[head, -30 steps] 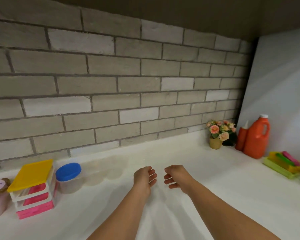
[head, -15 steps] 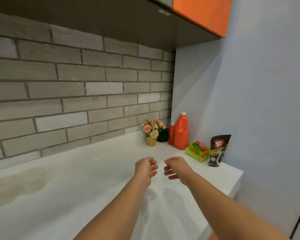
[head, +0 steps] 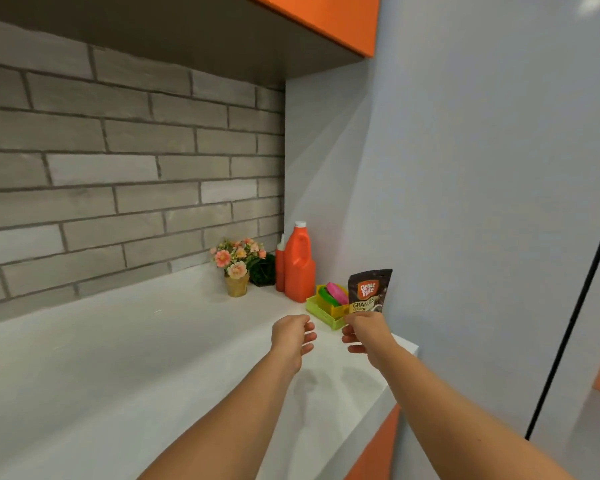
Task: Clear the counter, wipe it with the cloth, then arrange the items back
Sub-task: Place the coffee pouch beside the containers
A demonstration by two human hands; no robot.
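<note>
Since half a second ago the right hand [head: 364, 332], then hovering empty, has reached the glossy, crinkled dark coffee pouch [head: 370, 289] at centre right of the smooth white counter [head: 118, 358] and pinches its bottom edge, which starts the clearing, while the left hand [head: 292, 336] hangs loosely curled and empty.

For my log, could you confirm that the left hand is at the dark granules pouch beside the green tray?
No: the head view shows the right hand at the dark granules pouch beside the green tray; the left hand holds nothing.
</note>
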